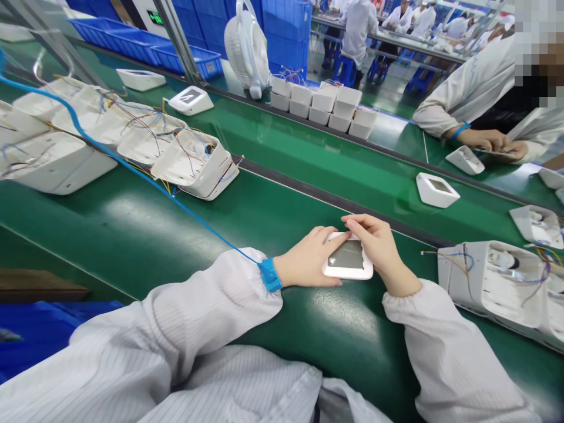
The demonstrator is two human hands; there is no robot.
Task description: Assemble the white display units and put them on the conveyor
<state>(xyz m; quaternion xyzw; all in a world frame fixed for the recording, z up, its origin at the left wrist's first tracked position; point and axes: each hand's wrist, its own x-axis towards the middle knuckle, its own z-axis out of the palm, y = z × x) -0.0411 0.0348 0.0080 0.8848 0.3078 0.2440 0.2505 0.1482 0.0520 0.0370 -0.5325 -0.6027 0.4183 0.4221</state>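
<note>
A small white housing with a grey display [346,256] lies in front of me at the green bench. My left hand [308,258] grips it from the left, thumb over its top edge and fingers along the side. At its upper right corner is my right hand [376,244], thumb and forefinger tips drawn together just above the far edge. Whether anything thin sits between those fingertips cannot be made out. A blue wrist strap [269,274] with a blue cord circles my left wrist.
Wired white housings [189,164] stand at the left, and more wired housings [506,282] at the right. A conveyor belt [308,158] runs beyond, carrying display units [438,190]. A fan [247,50] and stacked white shells [324,100] stand behind it. Across, a co-worker's hands [493,143] hold a part.
</note>
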